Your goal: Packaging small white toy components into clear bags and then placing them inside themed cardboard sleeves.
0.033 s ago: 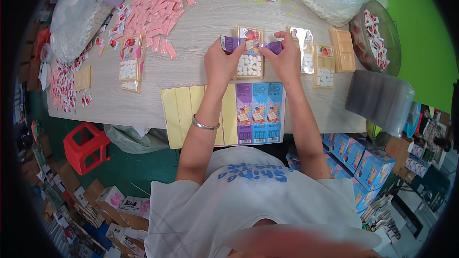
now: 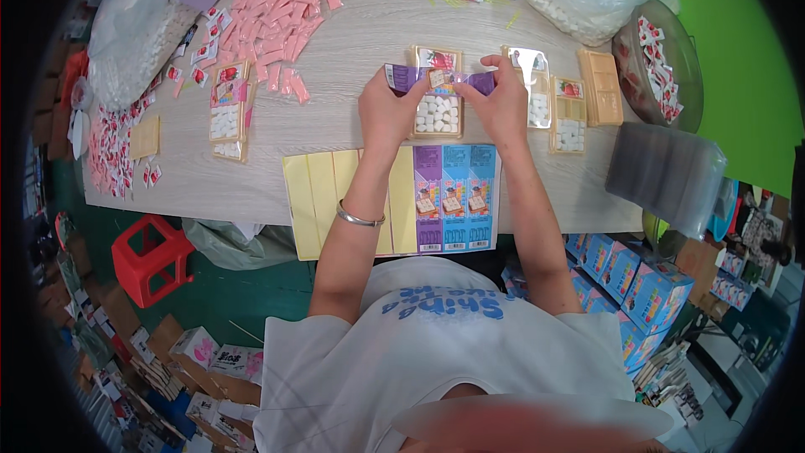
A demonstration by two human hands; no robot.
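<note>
My left hand [image 2: 386, 116] and my right hand [image 2: 501, 107] pinch a purple sticker label [image 2: 402, 77] stretched between them. Its middle lies across a clear-lidded tray [image 2: 438, 132], with thumbs close to the centre and both ends lifted. Small white marshmallow-like pieces [image 2: 437, 114] fill the tray's near compartment; a strawberry-printed sachet [image 2: 436, 59] shows in the far one. Just in front, between my forearms, a sheet of labels [image 2: 453, 168] has purple and blue strips on its right and bare yellow backing on its left.
Filled trays [image 2: 225, 122] are stacked at left; another tray [image 2: 570, 117] and an unfilled tray [image 2: 600, 88] stand at right. Pink packets [image 2: 277, 25] cover the far left. A sachet bowl [image 2: 696, 75], clear lids [image 2: 662, 172] and a bag of white pieces [image 2: 587, 0] sit right.
</note>
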